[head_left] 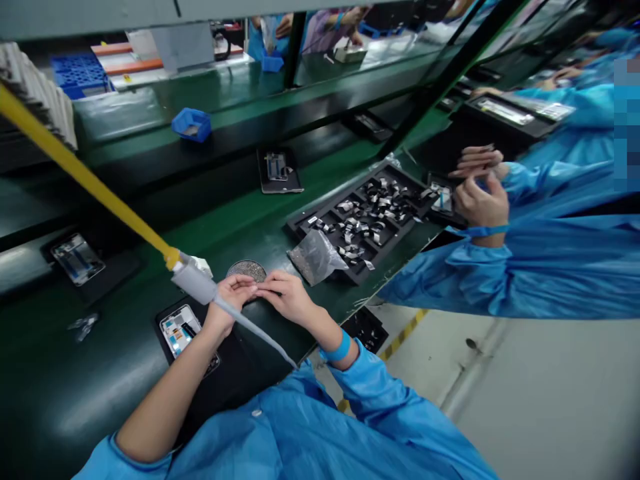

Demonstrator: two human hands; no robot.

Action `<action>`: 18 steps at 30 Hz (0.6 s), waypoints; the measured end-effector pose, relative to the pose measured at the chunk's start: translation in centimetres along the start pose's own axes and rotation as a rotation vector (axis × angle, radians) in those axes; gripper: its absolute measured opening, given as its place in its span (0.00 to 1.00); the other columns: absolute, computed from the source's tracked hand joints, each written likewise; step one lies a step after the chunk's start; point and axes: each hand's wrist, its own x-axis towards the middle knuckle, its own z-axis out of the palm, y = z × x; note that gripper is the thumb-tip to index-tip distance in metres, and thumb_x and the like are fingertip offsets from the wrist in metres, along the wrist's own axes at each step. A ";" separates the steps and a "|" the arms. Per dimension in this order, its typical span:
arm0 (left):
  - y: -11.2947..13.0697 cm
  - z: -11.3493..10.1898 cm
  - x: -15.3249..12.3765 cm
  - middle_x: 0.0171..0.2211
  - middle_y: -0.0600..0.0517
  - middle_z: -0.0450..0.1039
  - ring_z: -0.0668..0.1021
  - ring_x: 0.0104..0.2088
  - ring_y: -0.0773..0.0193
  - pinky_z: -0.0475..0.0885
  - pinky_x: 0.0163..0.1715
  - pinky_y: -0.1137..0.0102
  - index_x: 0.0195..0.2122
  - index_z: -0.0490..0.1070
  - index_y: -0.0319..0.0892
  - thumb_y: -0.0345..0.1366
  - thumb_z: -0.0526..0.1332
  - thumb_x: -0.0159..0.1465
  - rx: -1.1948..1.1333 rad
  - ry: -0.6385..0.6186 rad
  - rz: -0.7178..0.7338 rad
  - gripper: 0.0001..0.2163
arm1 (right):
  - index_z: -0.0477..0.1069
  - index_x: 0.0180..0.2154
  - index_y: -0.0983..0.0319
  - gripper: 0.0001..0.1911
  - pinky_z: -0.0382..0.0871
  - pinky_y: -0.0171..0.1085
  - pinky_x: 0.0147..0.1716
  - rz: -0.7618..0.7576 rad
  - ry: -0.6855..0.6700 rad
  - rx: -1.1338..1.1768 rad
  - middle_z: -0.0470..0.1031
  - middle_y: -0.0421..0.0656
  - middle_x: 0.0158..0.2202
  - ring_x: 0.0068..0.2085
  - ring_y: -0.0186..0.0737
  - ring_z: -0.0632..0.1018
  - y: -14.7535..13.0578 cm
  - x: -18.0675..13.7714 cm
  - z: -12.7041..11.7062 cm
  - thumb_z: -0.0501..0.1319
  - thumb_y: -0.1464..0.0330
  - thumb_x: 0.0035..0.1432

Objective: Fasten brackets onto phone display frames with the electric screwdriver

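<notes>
My left hand (231, 298) and my right hand (291, 297) meet at the fingertips over the near edge of a round dish (247, 269) of tiny metal parts, likely screws. Both hands are closed in a pinch; anything between the fingers is too small to make out. Beside my left forearm, an opened phone (179, 328) with its inner parts showing lies on a black holder. A grey cylindrical tool (195, 280) hangs from a yellow cord (100, 183) in front of my left wrist.
Right of the dish, a clear bag (314, 257) of small parts leans on a black compartment tray (356, 275) of flex cables. More opened phones (77, 259) lie along the green bench (125, 373). A co-worker's hands (483, 193) are at the right. A blue bin (192, 125) stands behind.
</notes>
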 end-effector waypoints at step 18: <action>2.6 -1.1 2.8 0.39 0.51 0.80 0.81 0.36 0.66 0.82 0.39 0.68 0.45 0.78 0.38 0.46 0.69 0.77 0.187 -0.188 -0.188 0.14 | 0.80 0.46 0.58 0.11 0.81 0.43 0.46 -0.043 -0.042 -0.122 0.80 0.47 0.41 0.42 0.43 0.81 2.2 2.8 0.3 0.60 0.64 0.80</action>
